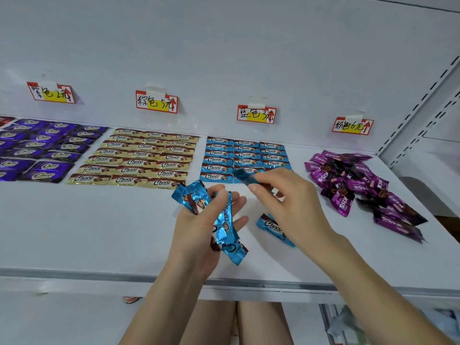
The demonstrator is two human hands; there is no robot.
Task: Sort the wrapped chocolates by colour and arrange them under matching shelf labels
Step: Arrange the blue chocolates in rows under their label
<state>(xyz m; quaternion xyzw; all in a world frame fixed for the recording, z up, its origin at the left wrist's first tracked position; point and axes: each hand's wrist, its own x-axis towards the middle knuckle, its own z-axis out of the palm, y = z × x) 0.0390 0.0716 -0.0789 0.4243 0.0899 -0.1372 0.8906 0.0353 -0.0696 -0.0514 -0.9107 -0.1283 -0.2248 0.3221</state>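
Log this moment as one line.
phase: sorting blue | left hand: holds blue bunch | right hand: pinches blue chocolate at front of blue rows | pink pile: loose heap

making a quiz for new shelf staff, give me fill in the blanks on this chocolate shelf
The bunch in the left hand is ____.
The right hand pinches just ____ chocolate.
The pink heap lies ____ of the blue rows.
In all, ____ labels are in view.
Missing words: blue; one; right; four.
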